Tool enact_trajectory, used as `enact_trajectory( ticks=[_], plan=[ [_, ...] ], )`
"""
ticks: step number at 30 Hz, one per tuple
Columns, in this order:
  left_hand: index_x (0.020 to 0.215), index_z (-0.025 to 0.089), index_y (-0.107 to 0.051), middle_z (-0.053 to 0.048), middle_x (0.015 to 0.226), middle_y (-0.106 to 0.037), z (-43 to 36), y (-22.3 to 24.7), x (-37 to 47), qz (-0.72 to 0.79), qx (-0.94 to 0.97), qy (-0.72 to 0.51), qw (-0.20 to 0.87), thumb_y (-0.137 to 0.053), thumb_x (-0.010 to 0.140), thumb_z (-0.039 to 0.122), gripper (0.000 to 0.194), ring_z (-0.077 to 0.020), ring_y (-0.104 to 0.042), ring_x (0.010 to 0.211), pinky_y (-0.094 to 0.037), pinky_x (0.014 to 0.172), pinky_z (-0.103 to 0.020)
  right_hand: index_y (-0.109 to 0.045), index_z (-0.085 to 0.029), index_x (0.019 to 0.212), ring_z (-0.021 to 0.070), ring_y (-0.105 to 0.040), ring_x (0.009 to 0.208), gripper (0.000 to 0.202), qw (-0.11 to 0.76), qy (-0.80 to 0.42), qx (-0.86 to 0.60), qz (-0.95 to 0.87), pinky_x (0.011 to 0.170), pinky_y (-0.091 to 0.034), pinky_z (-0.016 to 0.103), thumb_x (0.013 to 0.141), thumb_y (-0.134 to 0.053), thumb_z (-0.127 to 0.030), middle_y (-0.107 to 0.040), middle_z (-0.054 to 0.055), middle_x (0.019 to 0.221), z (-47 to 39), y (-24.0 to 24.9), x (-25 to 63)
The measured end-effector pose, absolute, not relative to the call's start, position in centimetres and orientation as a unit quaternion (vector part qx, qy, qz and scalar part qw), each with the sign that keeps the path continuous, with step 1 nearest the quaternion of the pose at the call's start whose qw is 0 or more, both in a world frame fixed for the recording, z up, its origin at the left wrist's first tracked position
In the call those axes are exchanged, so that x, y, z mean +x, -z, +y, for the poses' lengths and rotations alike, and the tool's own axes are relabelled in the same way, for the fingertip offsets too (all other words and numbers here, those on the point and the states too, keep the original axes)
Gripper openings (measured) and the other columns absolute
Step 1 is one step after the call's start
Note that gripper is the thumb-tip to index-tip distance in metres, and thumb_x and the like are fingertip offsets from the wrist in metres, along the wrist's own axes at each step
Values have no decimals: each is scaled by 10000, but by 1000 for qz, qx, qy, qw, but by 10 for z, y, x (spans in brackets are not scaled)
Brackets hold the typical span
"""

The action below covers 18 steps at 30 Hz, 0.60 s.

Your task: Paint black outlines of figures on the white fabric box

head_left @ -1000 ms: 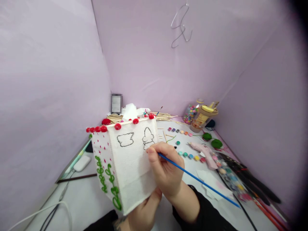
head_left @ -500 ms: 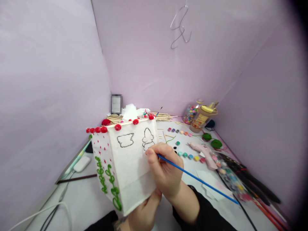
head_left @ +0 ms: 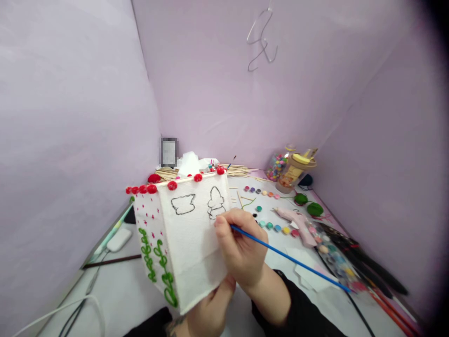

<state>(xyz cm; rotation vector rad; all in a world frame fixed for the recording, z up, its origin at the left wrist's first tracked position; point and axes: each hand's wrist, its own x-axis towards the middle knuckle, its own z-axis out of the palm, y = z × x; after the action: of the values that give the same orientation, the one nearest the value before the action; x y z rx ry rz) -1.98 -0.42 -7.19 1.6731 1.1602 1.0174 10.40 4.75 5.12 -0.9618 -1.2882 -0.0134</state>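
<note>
A white fabric-covered box [head_left: 196, 252] is held up tilted in front of me, with red pom-poms [head_left: 172, 186] along its top edge. Green curly vines and small pink marks cover its left side. Two black outlines, one like a butterfly, show on the front face. My left hand [head_left: 212, 309] grips the box from below; some of its fingers are hidden behind it. Closed round a thin blue paintbrush [head_left: 287, 256], my right hand [head_left: 243, 245] rests close to the front face by the right outline. The brush tip is hidden by the fingers.
Small paint pots [head_left: 278, 228] stand in rows on the white table. To the right are a pink glue gun [head_left: 298, 223], green yarn balls [head_left: 315, 209], black-handled pliers [head_left: 372, 267] and a cup [head_left: 294, 173]. Wooden sticks [head_left: 238, 171] lie at the back, a white cable [head_left: 70, 304] at left.
My right hand has shifted very slightly right, uncovering a little more of the right outline's lower end. The box and my left hand stay in place.
</note>
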Motion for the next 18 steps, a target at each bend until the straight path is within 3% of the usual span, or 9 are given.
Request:
enact_trajectory(
  ticks=[4,12,18],
  plan=[
    [1297,236,-832,-122,1451,-763,-4,67,-18,454,676,-367,450,-421,1040,766,718,-331,-581,1500,-242,1335,-460,-596,-242,819,112,-594,574,177,696,9,-434,-572,593,-503,218,951,-623,-128,-628,-53,646,48,-51,104],
    [1285,255,-836,-106,1466,-756,-2,76,-25,468,668,-343,466,-547,1055,628,524,-347,-507,1555,-101,1359,-517,-580,-244,820,106,-574,588,185,697,13,-440,-565,604,-490,210,955,-623,-126,-602,-61,659,49,-50,103],
    [1281,269,-835,-83,1385,-807,-5,77,-26,460,671,-352,463,-570,1074,550,438,-314,-511,1554,-143,1362,-491,-584,-246,832,101,-571,600,181,707,9,-439,-554,604,-486,211,952,-633,-119,-593,-64,674,50,-48,104]
  ],
)
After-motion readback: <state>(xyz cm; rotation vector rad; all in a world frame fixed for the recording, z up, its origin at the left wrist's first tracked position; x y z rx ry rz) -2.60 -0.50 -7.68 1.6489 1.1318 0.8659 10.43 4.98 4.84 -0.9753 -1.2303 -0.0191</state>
